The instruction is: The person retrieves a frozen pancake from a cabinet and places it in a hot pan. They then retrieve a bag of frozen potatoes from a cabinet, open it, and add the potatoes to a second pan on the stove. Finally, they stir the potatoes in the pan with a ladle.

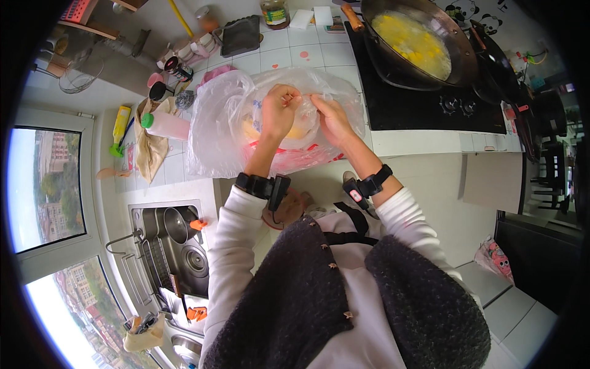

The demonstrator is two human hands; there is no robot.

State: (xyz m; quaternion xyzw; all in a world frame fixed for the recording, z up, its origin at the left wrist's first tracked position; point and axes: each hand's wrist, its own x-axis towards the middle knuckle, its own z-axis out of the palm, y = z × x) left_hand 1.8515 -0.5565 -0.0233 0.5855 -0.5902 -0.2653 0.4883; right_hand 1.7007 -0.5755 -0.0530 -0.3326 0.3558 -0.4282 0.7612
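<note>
Both hands pinch a clear plastic bag [305,113] that lies on the tiled counter before me. My left hand [279,110] grips the gathered plastic with thumb and fingers. Close beside it, my right hand [333,116] holds another part of the film, its thumb and index finger near the left fingertips. Something yellowish [297,133] shows through the plastic; what it is I cannot tell. More crumpled clear plastic [214,124] spreads to the left, and red print [295,150] shows near the counter's front edge.
At right, a wok [463,60] holds yellow pieces in bubbling liquid on a black gas cooktop [405,113]. A pink bottle with a green cap [168,124] stands left of the bag. A steel sink [203,281] lies lower left. A dark tray [239,37] rests at the back.
</note>
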